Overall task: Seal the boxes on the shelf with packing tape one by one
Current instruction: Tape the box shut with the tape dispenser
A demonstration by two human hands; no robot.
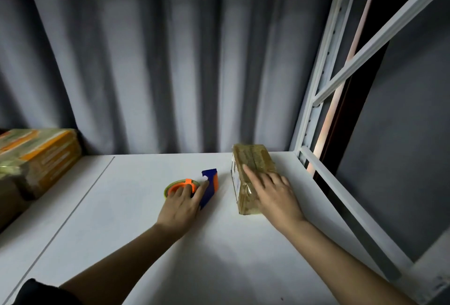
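A small brown box (250,161) wrapped in clear tape lies on the white shelf (219,243), lengthwise toward the back right. My right hand (275,195) rests flat on its near top, fingers straight. Left of it lies a blue and orange tape dispenser (209,182) with a roll of clear tape on an orange hub (175,186). My left hand (182,204) lies over the roll and the blue handle, fingers spread and lightly bent on it; how firm the hold is I cannot tell.
A stack of orange and brown boxes (41,158) stands at the left end of the shelf. A grey curtain (158,61) hangs behind. The white metal shelf frame (316,100) with a diagonal brace rises on the right.
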